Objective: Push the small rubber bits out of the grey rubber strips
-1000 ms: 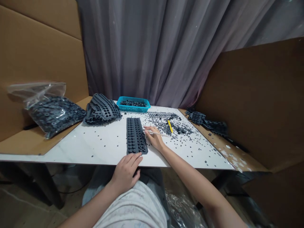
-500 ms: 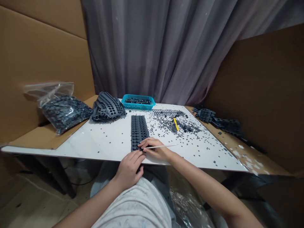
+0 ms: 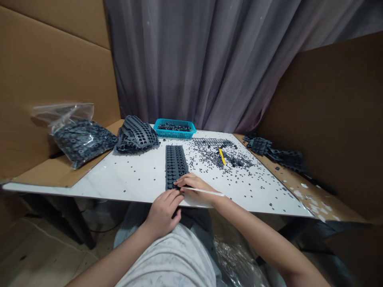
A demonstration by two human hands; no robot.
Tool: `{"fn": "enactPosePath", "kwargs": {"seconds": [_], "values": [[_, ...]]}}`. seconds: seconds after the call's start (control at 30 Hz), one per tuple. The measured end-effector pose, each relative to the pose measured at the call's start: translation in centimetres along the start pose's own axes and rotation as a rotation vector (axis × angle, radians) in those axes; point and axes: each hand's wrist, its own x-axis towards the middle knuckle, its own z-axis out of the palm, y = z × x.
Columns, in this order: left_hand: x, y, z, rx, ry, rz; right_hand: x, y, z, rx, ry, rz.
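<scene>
A dark grey rubber sheet (image 3: 176, 161) with rows of round studs lies lengthwise on the white table, its near end under my fingers. Between the closed fingers of my right hand (image 3: 194, 185) is a thin white stick (image 3: 206, 191), its tip by the sheet's near end and its back end pointing right. My left hand (image 3: 164, 206) rests at the table's front edge with fingers stretched out flat, fingertips touching the near end of the sheet and thumb apart. The stick's tip and the spot it touches are too small to make out.
Small dark bits (image 3: 239, 162) litter the table's right half around a yellow strip (image 3: 222, 157) and a perforated sheet (image 3: 212, 142). Behind stand a blue basket (image 3: 175, 134) of dark pieces and stacked punched sheets (image 3: 136, 135). A clear bag (image 3: 83, 139) of parts lies left. Cardboard walls flank both sides.
The back end of the white stick has dropped, so it now slopes down toward my right wrist. Both hands stay in nearly the same place.
</scene>
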Motion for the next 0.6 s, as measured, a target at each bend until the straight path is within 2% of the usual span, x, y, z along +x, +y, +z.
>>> {"fn": "enactPosePath", "kwargs": {"seconds": [0.13, 0.43, 0.6], "values": [[-0.1, 0.0, 0.0, -0.011, 0.012, -0.004, 0.1, 0.5, 0.3, -0.099, -0.025, -0.012], [0.2, 0.0, 0.2, -0.035, 0.017, -0.02, 0.1, 1.4, 1.0, -0.207, 0.038, -0.089], [0.1, -0.1, 0.2, -0.046, 0.005, -0.024, 0.0, 1.4, 0.4, -0.148, 0.174, 0.028]]}}
